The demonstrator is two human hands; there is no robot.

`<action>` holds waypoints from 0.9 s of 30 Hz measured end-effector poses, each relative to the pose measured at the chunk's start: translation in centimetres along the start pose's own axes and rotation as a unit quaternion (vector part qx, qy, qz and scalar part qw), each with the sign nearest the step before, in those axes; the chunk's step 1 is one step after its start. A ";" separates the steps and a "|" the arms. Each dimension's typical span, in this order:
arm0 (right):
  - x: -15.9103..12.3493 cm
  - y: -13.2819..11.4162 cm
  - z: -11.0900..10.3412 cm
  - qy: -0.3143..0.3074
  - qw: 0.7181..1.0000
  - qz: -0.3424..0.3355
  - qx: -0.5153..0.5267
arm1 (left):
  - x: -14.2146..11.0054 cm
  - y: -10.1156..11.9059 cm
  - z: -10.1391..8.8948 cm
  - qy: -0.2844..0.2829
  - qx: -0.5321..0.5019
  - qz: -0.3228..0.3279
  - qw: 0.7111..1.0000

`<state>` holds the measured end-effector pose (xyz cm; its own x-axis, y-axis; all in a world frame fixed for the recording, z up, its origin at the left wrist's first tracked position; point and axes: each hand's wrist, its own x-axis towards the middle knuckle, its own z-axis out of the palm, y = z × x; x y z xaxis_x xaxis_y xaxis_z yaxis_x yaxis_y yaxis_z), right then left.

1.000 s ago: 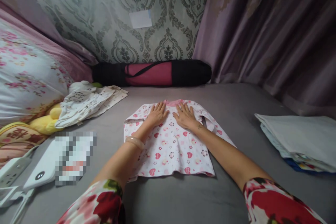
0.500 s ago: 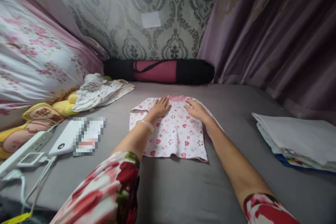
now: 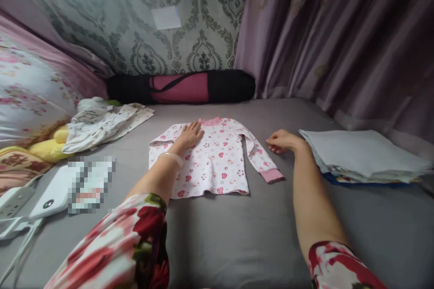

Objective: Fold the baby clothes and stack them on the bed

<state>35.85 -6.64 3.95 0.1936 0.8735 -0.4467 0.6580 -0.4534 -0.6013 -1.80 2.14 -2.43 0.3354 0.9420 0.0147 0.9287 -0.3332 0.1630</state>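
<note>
A child's long-sleeved shirt (image 3: 217, 162), white with red hearts and flowers and a pink collar, lies spread on the grey sheet. My left hand (image 3: 191, 134) rests flat on its upper left part, fingers stretched out. The shirt's right sleeve (image 3: 257, 151) reaches out diagonally to a pink cuff (image 3: 272, 175). To the right of that sleeve, apart from it, my right hand (image 3: 282, 141) is over the sheet with fingers curled in and nothing seen in them. My left forearm hides part of the shirt's left side.
Folded cloths (image 3: 362, 153) are stacked at the right. At the left are crumpled white clothing (image 3: 101, 126), a yellow plush toy (image 3: 50, 149), a white power bank (image 3: 56, 192) and a power strip (image 3: 15, 201) with cables. A black-and-pink rolled bag (image 3: 179, 87) lies along the wall.
My right hand has left the shirt's upper right part and moved right, past the sleeve, its fingers curling. My left hand stays on the shirt. The view has turned to the right.
</note>
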 end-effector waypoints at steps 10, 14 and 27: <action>-0.7 -0.2 0.3 -0.136 0.987 0.006 -0.083 | -0.2 0.5 -0.3 -0.011 0.017 -0.009 1.000; -0.7 -0.5 0.6 -0.146 0.980 -0.018 -0.136 | -0.1 0.4 -0.3 -0.010 0.017 -0.007 1.000; 1.0 2.0 -2.1 0.204 0.972 -0.073 -0.086 | 1.8 5.4 0.0 0.115 -0.015 -0.012 0.993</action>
<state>38.90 -6.30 3.72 0.3385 0.9400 -0.0429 0.8058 -0.3131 -0.5026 3.81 2.02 -1.51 0.2655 0.9352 0.2341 0.9297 -0.3127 0.1945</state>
